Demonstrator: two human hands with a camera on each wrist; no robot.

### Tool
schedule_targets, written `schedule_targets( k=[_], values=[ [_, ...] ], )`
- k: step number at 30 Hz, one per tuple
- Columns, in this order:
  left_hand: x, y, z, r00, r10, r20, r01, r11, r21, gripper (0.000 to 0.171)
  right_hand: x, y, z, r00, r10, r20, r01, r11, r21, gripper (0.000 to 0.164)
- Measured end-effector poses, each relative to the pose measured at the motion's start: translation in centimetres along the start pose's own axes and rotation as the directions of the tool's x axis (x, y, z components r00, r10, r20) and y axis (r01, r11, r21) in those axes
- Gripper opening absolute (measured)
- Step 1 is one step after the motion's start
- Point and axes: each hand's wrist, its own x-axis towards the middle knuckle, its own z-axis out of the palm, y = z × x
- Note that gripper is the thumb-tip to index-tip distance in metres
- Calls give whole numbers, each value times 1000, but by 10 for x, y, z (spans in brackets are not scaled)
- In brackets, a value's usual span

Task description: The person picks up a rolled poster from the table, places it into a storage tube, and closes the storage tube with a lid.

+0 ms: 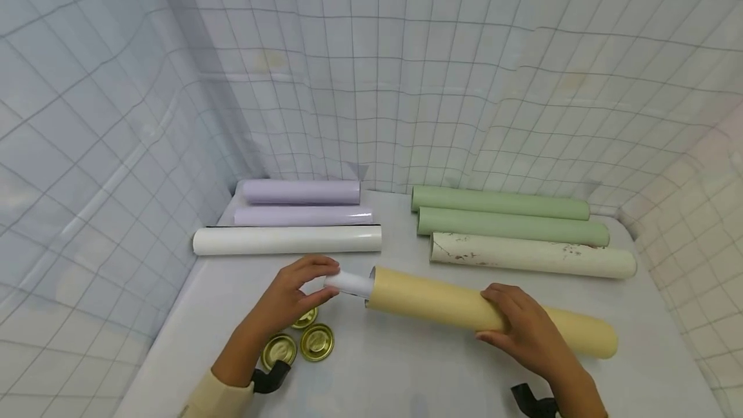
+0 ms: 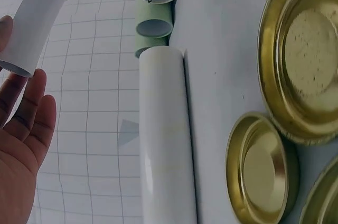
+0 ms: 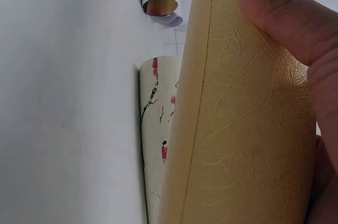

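My right hand [image 1: 525, 328] grips a long yellow tube [image 1: 429, 302] with a leathery textured surface, thumb lying along it in the right wrist view. Out of the tube's left end sticks a narrower white paper roll [image 1: 354, 283]. Fingers and thumb of my left hand [image 1: 293, 292] pinch the outer end of that roll. In the left wrist view the white roll [image 2: 34, 28] shows a hollow end, and its other end is hidden inside the yellow tube. Several round gold metal lids [image 1: 317, 342] lie below my left hand.
Two lilac tubes [image 1: 302, 191] and a white tube [image 1: 290, 240] lie at the back left. Two green tubes [image 1: 499, 202] and a flower-patterned cream tube [image 1: 531, 255] lie at the back right. Grid-patterned sheeting [image 1: 383, 69] walls the white table on the back and sides.
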Motion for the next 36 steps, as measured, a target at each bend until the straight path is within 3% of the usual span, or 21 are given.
schedule_targets(
  k=[9, 16, 24, 29, 36],
  values=[
    [6, 3, 19, 1000, 13, -12, -14, 996, -83, 39, 1, -1, 5, 999, -27, -39, 28, 999, 40, 75],
    [6, 11, 27, 999, -22, -42, 16, 990, -141, 42, 3, -4, 6, 998, -42, -55, 46, 996, 70, 73],
    [0, 12, 26, 997, -29, -73, 21, 994, -110, 45, 0, -5, 9, 999, -13, -41, 16, 998, 68, 75],
    [-3, 12, 25, 994, -10, -108, -1, 995, -103, 44, 0, -5, 9, 998, -36, -52, 39, 997, 72, 73],
    [-3, 15, 30, 998, -13, -60, 5, 991, -136, 39, 1, -6, 13, 998, -24, -50, 28, 995, 98, 72]
  ],
)
